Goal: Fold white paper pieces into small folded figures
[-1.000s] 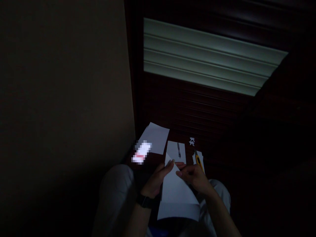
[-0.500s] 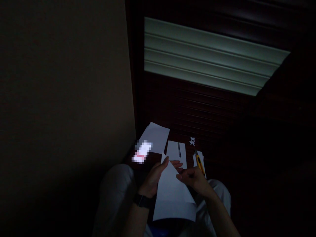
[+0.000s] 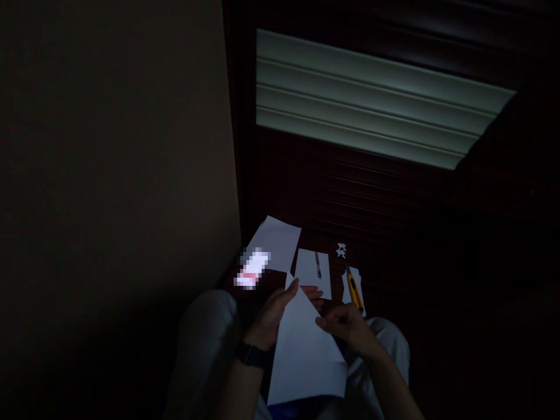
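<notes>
A white sheet of paper [image 3: 306,356], with a slanting upper right edge, is held above my lap. My left hand [image 3: 276,312] grips it near its pointed top, thumb in front and fingers behind; a dark watch sits on that wrist. My right hand [image 3: 345,326] pinches the slanting right edge between thumb and fingers. Just beyond lies a smaller white sheet [image 3: 308,265] with a pen [image 3: 318,265] on it. To its right, a yellow utility knife [image 3: 354,291] rests on a few white paper pieces [image 3: 346,294].
Beyond my left hand lie white paper [image 3: 280,239] and a bright pixelated rectangle [image 3: 252,269]. Small paper scraps [image 3: 341,251] lie on the dark surface. A wall [image 3: 131,146] stands at left; a slatted panel [image 3: 371,99] is ahead. The light is dim.
My right hand has slid slightly down along the sheet's slanting edge. The sheet's lower edge has dropped nearer to me and looks flatter. My left hand has hardly moved.
</notes>
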Motion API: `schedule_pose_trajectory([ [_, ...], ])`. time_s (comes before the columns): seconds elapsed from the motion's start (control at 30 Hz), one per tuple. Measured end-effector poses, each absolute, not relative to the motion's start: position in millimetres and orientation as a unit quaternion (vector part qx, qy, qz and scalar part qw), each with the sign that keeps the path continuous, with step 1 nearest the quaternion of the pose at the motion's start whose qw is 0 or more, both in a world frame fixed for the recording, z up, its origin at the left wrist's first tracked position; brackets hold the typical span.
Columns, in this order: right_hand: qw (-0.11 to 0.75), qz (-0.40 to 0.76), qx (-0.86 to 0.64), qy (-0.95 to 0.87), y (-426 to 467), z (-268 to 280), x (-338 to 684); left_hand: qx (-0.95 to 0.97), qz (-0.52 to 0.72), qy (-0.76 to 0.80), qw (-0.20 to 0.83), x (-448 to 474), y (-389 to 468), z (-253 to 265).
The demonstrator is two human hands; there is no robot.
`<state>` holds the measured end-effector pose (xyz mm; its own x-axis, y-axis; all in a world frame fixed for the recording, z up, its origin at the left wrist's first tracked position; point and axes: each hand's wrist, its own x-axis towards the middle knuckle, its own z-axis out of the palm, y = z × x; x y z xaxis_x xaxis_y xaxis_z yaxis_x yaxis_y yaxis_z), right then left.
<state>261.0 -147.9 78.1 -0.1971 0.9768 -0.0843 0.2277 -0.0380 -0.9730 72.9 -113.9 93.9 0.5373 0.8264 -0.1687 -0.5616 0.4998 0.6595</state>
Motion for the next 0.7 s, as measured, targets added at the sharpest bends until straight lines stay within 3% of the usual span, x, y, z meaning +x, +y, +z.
schedule_pose_trajectory([
  [0.7, 0.336, 0.503, -0.53, -0.594, -160.8, 67.2, 280.6, 0.266, 0.438, 0.246, 0.822, 71.9, -111.2, 88.6],
])
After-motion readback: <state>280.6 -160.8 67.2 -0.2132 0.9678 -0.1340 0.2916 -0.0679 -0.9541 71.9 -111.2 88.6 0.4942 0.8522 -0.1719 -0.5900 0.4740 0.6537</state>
